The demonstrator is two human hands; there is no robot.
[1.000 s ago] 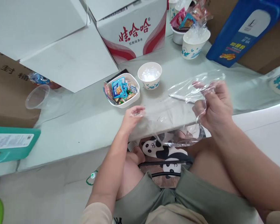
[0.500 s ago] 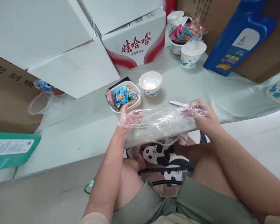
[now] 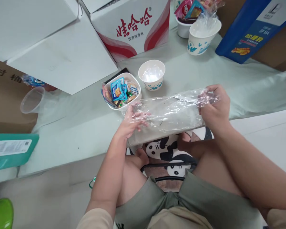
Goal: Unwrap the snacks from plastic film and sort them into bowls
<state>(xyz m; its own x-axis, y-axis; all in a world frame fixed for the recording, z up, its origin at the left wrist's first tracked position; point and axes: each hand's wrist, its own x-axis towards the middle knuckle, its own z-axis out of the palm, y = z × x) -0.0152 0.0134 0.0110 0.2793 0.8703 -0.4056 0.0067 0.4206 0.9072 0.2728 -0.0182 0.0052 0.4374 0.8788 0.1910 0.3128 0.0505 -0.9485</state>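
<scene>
A clear plastic bag (image 3: 171, 109) is stretched between my two hands above the front edge of the cloth-covered table. My left hand (image 3: 135, 118) is at its left end, fingers spread and the film lying over them. At the other end, the fingers of my right hand (image 3: 213, 103) are closed on the bunched film. Just beyond my left hand sits a white tub (image 3: 138, 97) filled with small wrapped snacks (image 3: 119, 90). To its right stands a white paper cup (image 3: 154, 83) with a leaf print and crumpled clear plastic inside.
At the back are a white-and-red carton (image 3: 138, 38), another leaf-print cup (image 3: 200, 43), a second snack tub (image 3: 183, 30) and a blue jug (image 3: 243, 38). To the left lie a clear plastic cup (image 3: 33, 100) and a green container (image 3: 11, 149). A panda-print stool (image 3: 154, 149) is below.
The right hand has moved up and slightly right, and the bag looks flatter and more spread. The left hand has shifted slightly, its fingers still spread. The view has moved closer to the table.
</scene>
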